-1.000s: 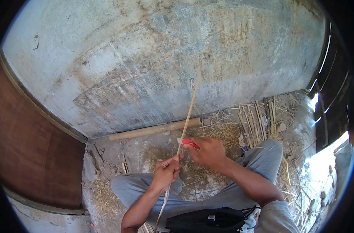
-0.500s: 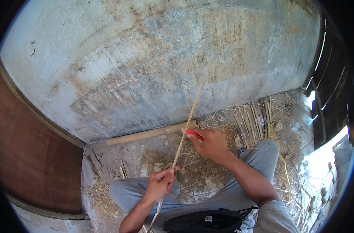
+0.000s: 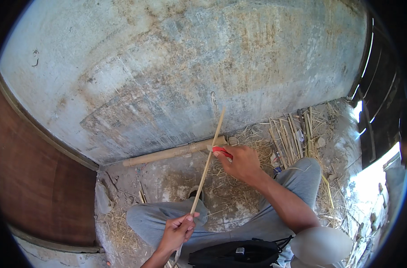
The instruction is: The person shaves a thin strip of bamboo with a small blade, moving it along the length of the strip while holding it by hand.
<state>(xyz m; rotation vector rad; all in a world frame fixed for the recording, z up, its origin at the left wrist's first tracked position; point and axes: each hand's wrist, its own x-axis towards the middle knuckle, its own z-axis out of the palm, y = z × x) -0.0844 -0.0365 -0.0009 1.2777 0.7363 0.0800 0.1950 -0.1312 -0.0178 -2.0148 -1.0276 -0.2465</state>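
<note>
My left hand is closed round the lower part of a long, pale bamboo strip, just above my lap. From there the strip slants up and away towards the wall, its thin lower end trailing below my fist. Farther along it, my right hand grips a small knife with a red handle. The short blade lies against the strip, and my fingers hide part of the handle.
A thick bamboo pole lies along the foot of the stained wall. Split bamboo sticks and shavings cover the floor at right. A black pouch rests in my lap; a brown panel stands at left.
My left hand has drawn the strip down and towards me, so its far tip sits lower. My right hand and the knife have stayed nearly in place.
</note>
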